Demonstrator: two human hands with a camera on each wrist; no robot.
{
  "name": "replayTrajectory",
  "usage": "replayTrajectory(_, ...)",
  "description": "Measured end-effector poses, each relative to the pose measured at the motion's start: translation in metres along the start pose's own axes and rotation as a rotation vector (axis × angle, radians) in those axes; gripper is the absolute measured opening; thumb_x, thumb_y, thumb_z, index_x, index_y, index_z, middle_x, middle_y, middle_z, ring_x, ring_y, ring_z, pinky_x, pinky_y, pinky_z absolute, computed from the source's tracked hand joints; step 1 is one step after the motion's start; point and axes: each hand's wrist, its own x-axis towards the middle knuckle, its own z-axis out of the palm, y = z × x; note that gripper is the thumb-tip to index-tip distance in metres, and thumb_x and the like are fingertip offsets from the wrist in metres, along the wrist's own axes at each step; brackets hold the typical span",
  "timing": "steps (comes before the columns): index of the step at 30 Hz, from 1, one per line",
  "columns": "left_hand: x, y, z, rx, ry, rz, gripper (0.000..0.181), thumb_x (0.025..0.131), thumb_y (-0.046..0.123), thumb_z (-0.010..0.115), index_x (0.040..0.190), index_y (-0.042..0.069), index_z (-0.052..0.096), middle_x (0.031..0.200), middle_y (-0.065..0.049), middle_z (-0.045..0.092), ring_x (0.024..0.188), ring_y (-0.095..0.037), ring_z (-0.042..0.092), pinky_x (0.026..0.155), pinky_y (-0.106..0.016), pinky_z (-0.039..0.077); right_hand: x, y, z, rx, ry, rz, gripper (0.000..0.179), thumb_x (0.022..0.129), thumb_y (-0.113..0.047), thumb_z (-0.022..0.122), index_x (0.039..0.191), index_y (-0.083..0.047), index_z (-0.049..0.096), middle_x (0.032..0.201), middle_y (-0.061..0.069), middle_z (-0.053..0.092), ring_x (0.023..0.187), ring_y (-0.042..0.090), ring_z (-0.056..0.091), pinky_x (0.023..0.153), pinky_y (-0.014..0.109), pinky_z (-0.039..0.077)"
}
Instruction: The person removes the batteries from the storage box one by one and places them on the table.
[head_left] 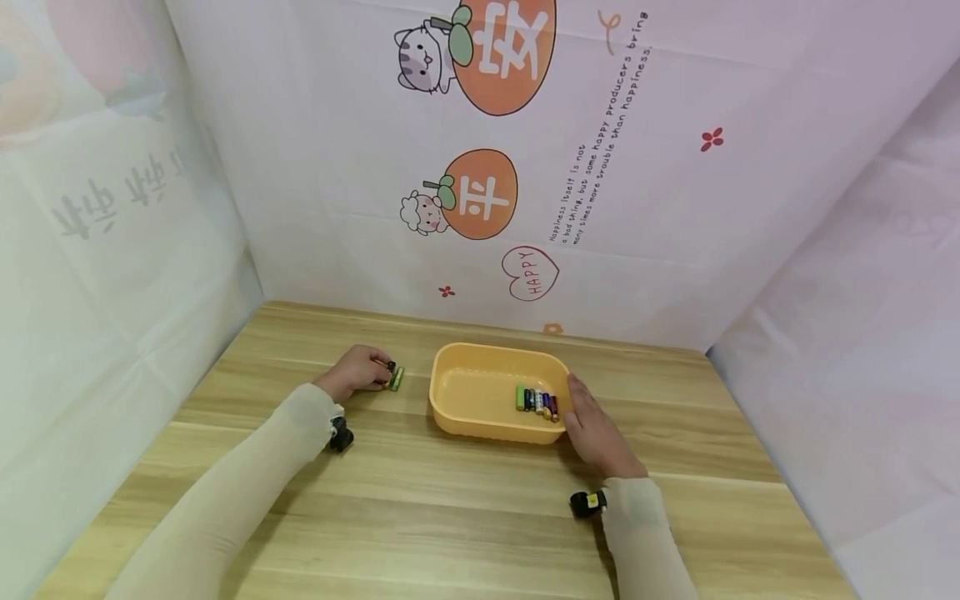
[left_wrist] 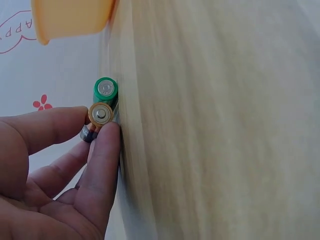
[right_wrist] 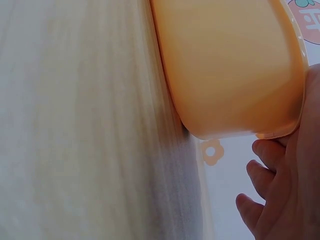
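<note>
My left hand (head_left: 362,369) pinches a small battery between thumb and finger, low over the table; its gold-rimmed end (left_wrist: 100,114) faces the left wrist camera. Right beside it lies a green battery (head_left: 398,379). A dark end (left_wrist: 87,134), apparently of another battery, shows by the fingers and is partly hidden. The yellow plastic basket (head_left: 480,429) stands to the right of this hand. Inside it, at the right end, several batteries (head_left: 537,402) lie side by side. My right hand (head_left: 597,429) rests against the basket's right end, fingers fairly straight along the outside.
The wooden table (head_left: 450,517) runs up to a printed white cloth (head_left: 637,275) at the back. More white cloth hangs at the left (head_left: 112,292) and right (head_left: 855,375). A small black camera sits on each wrist.
</note>
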Motion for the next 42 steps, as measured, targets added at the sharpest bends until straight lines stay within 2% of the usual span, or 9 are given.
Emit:
replayTrajectory(17, -0.001, 0.005, -0.002, 0.068, 0.022, -0.023, 0.036, 0.089, -0.001, 0.065, 0.123, -0.009, 0.055, 0.117, -0.023, 0.058, 0.089, -0.023, 0.064, 0.071, -0.03, 0.058, 0.001, -0.001, 0.003, 0.021, 0.012, -0.001, 0.06, 0.104, -0.016, 0.032, 0.155, -0.003, 0.004, 0.161, 0.017, 0.01, 0.145, 0.036, 0.013, 0.115, 0.054, 0.017)
replayTrajectory(28, -0.004, 0.008, 0.0, 0.18, 0.06, -0.015, 0.032, 0.089, 0.002, 0.064, 0.119, -0.007, 0.057, 0.11, -0.02, 0.061, 0.083, -0.021, 0.063, 0.067, -0.028, 0.058, 0.002, -0.001, 0.003, 0.019, 0.025, 0.005, 0.06, 0.103, -0.014, 0.031, 0.155, -0.002, 0.005, 0.161, 0.017, 0.01, 0.145, 0.036, 0.014, 0.115, 0.053, 0.017)
replayTrajectory(36, -0.005, 0.008, 0.002, 0.184, 0.081, -0.021, 0.029, 0.088, 0.001, 0.065, 0.115, -0.007, 0.058, 0.106, -0.019, 0.062, 0.078, -0.018, 0.063, 0.064, -0.025, 0.057, 0.002, 0.001, 0.003, 0.006, 0.004, 0.002, 0.059, 0.104, -0.015, 0.029, 0.155, -0.003, 0.002, 0.161, 0.017, 0.008, 0.145, 0.036, 0.012, 0.115, 0.054, 0.017)
replayTrajectory(42, -0.004, 0.005, 0.0, 0.163, 0.066, -0.023, 0.031, 0.088, 0.002, 0.065, 0.117, -0.007, 0.058, 0.105, -0.02, 0.063, 0.08, -0.02, 0.064, 0.065, -0.026, 0.058, 0.002, 0.0, 0.003, 0.011, 0.003, 0.011, 0.06, 0.103, -0.015, 0.03, 0.155, -0.004, 0.001, 0.161, 0.017, 0.009, 0.145, 0.036, 0.013, 0.115, 0.054, 0.017)
